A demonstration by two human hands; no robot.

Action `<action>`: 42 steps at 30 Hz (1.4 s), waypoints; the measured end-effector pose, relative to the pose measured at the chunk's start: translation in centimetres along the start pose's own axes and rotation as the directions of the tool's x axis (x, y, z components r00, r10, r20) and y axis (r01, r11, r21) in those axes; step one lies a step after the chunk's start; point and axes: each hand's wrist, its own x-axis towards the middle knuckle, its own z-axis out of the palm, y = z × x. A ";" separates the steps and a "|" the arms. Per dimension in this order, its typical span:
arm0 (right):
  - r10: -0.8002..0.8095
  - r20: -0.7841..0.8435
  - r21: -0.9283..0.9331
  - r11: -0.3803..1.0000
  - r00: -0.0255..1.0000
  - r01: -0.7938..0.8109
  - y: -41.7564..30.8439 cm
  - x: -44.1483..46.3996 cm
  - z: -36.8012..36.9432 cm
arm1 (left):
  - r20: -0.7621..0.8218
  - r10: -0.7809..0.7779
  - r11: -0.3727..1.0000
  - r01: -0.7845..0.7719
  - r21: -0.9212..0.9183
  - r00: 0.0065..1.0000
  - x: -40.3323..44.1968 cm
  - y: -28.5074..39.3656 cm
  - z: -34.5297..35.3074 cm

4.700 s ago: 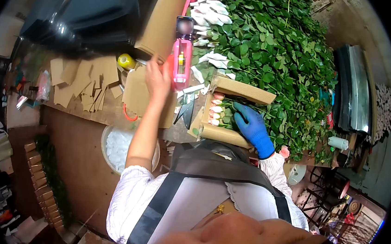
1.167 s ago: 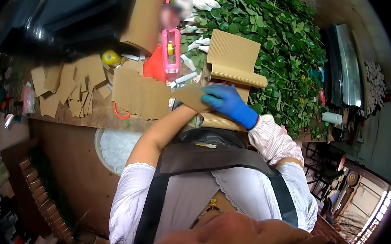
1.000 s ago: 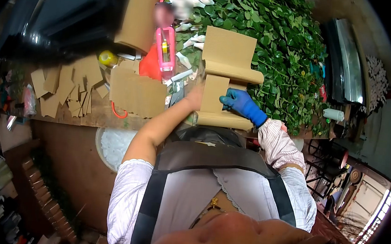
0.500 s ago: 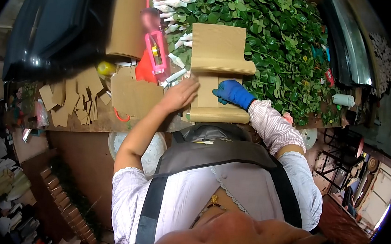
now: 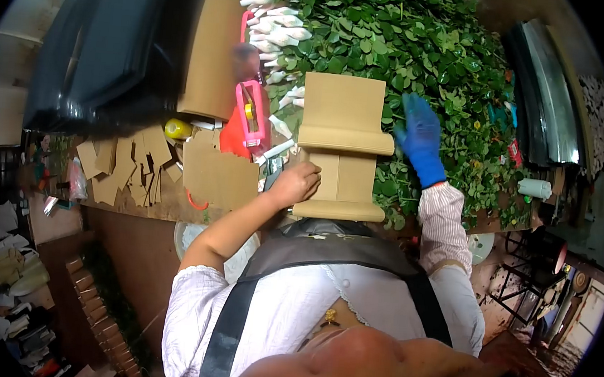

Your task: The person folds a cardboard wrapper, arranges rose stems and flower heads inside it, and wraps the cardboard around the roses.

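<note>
A strip of corrugated cardboard (image 5: 343, 106), with a rolled fold across its middle and another at its near end, lies on the work table in front of me. My left hand (image 5: 296, 185), bare, rests at its left edge with fingers curled; what they hold, if anything, is hidden. My right hand (image 5: 421, 136), in a blue glove, is over the pile of green leafy stems (image 5: 458, 123) to the right of the cardboard. Its fingers are stretched out and slightly blurred. White-wrapped flower heads (image 5: 280, 32) line the left side of the leaves.
A pink tape dispenser (image 5: 252, 116) stands left of the cardboard. Cut cardboard pieces (image 5: 128, 166) and a yellow tape roll (image 5: 177, 129) lie farther left. Dark plastic-wrapped sheets (image 5: 113, 43) are stacked at the back left. A pale roll (image 5: 534, 189) sits at the right edge.
My right hand has left the cardboard and moved right and forward over the leaves, its fingers now extended. My left hand stays at the cardboard's left edge. The whole view has shifted slightly.
</note>
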 end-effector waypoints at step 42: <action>0.122 0.467 0.580 0.705 0.876 -0.408 9.3 -9.1 -10.6 | 0.117 -0.162 0.973 0.178 -0.149 0.980 -0.3 0.4 -1.2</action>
